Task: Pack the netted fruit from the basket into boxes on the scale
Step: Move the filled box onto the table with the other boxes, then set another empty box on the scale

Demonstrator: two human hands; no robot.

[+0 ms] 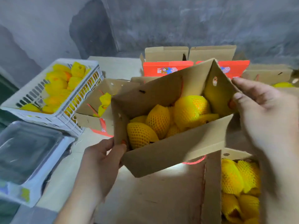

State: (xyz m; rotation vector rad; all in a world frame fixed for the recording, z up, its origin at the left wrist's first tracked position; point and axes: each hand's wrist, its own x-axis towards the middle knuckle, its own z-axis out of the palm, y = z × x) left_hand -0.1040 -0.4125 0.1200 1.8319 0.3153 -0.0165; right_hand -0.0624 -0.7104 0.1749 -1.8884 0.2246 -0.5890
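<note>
I hold a brown cardboard box (169, 152) in the air, tilted, with its flaps open. Several fruits in yellow foam netting (157, 121) lie inside it. My left hand (103, 160) grips the box's left end flap, thumb outside and fingers inside. On the right, my hand (265, 113) grips the other end flap, pinching it near a round hole. The white plastic basket (64, 117) at the left holds more netted fruit (55, 85). The scale (30, 160), with its steel pan bare, sits at the lower left.
Below my hands stands another open box (212, 183) with netted fruit (239, 180) in it. A half-filled box (90, 109) stands beside the basket. Red printed boxes (163, 68) with open flaps line the back by the grey wall.
</note>
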